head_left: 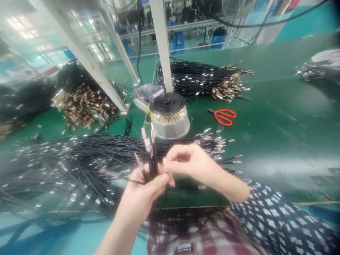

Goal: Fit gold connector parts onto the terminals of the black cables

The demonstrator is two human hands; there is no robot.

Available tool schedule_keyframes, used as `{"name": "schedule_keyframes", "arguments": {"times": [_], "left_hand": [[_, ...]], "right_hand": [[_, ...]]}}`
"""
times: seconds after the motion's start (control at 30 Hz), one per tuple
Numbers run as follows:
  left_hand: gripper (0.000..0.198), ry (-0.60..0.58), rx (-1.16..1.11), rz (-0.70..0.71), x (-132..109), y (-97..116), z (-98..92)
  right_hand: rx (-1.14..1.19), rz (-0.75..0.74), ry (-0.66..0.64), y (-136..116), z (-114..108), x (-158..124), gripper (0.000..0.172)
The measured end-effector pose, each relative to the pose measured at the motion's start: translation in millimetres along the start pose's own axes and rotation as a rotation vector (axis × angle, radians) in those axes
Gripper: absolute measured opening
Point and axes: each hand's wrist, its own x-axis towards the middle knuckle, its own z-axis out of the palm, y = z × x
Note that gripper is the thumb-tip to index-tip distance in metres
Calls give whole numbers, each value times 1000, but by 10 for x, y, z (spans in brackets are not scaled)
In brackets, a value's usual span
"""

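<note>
Fig.: L hand [142, 198] grip clamped on few cable ends [148, 152]; R hand [192, 163] grip pinched on same; cable pile [66, 166], counter [278, 117] near-left, seemingly mostly unhandled.

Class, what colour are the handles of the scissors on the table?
Orange-red; the scissors show best in the head view.
</note>
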Motion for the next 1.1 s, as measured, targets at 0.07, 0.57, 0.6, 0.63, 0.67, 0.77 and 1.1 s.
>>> {"name": "schedule_keyframes", "arguments": {"times": [0.07,0.57,0.6,0.63,0.67,0.77,1.1], "left_hand": [[18,-97,-16,-51,12,33,-42],[19,-72,54,-52,36,-191,78],[20,-49,58,-53,22,-194,87],[21,-6,59,-48,8,-191,96],[21,54,51,-35,-6,-186,104],[21,232,13,34,-25,-161,131],[21,291,-38,51,-30,-55,167]], "right_hand": [[135,-25,-117,35,-44,23,22],[-231,20,110,-141,-234,-137,17],[-200,9,126,-132,-200,-118,15],[-188,3,138,-128,-178,-108,14],[-189,-1,153,-130,-170,-107,15],[-187,7,172,-152,-197,-144,17],[51,205,-283,65,-170,-233,31]]}}
